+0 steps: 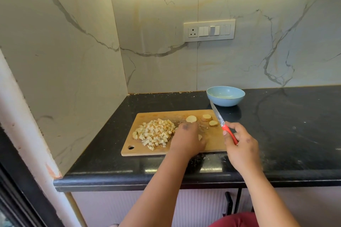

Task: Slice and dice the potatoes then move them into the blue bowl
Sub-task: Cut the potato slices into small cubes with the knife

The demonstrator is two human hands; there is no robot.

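Wooden cutting board [184, 150] lies on the black counter [276, 134], close to its front edge. A heap of diced potato [155, 132] covers the board's left half, probably pushed aside to free cutting room. The left hand [186, 138] rests palm down mid-board with its fingertips at a potato slice [191, 119]; whether it grips it cannot be told. Two more slices [209, 120] wait near the far right corner. The right hand [239, 143] is closed round the red handle of the knife [219, 120], blade raised and pointing away. The blue bowl [225, 96] stands empty just behind the board, with open counter to its right.
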